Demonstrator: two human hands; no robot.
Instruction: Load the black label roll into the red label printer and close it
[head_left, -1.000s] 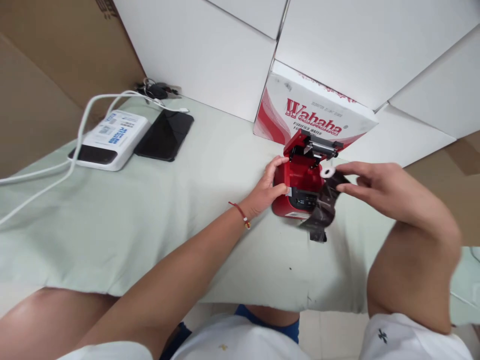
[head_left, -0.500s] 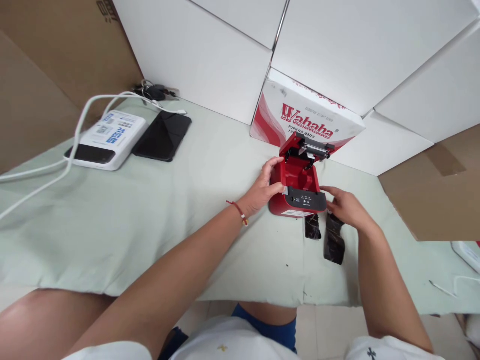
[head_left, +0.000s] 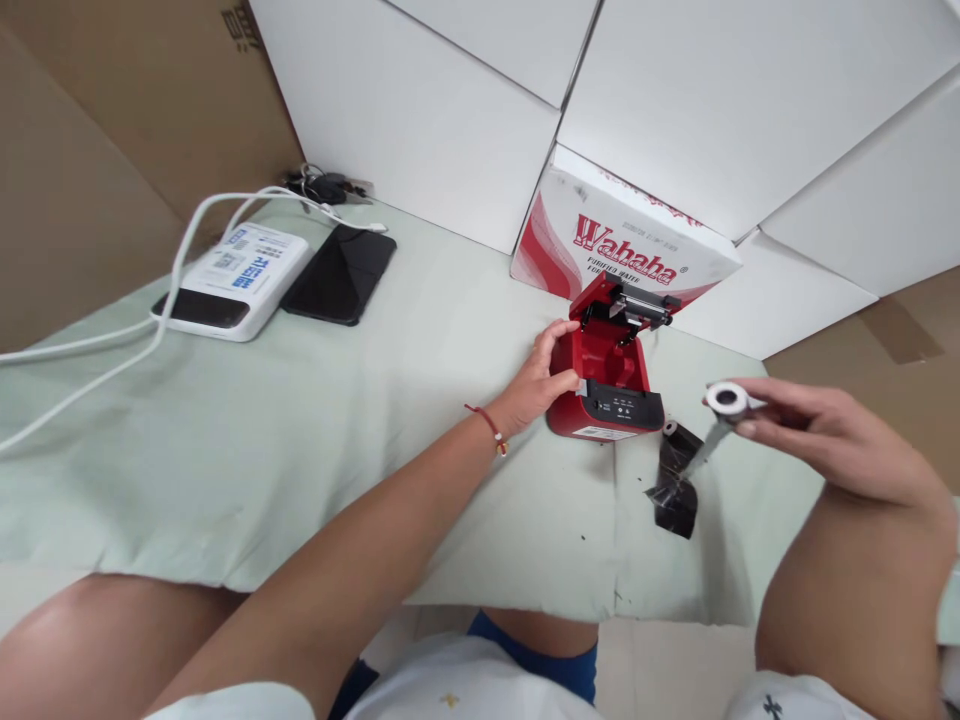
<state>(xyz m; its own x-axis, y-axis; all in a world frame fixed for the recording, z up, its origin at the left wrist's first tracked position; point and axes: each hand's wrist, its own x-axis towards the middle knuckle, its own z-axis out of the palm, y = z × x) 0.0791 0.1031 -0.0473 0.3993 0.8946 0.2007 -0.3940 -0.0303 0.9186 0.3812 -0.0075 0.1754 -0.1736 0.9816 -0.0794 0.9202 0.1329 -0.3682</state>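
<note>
A small red printer (head_left: 611, 375) stands on the pale green cloth with its lid tipped open and its paper bay showing. My left hand (head_left: 541, 378) grips its left side, fingers curled round the casing. My right hand (head_left: 806, 430) is raised to the right of the printer, pinching a small white paper roll (head_left: 727, 400) with a loose strip hanging from it. Below the roll, a crumpled black paper roll (head_left: 676, 475) lies on the cloth just right of the printer.
A red-and-white Wahaha carton (head_left: 626, 240) and white boxes (head_left: 420, 110) stand right behind the printer. At the far left lie a white device (head_left: 236, 280), a black phone (head_left: 341, 272) and white cables (head_left: 97, 350). Brown cardboard (head_left: 892, 340) leans at the right.
My right hand left the black paper on the cloth and rose to the right holding the white roll. My left hand stayed on the printer.
</note>
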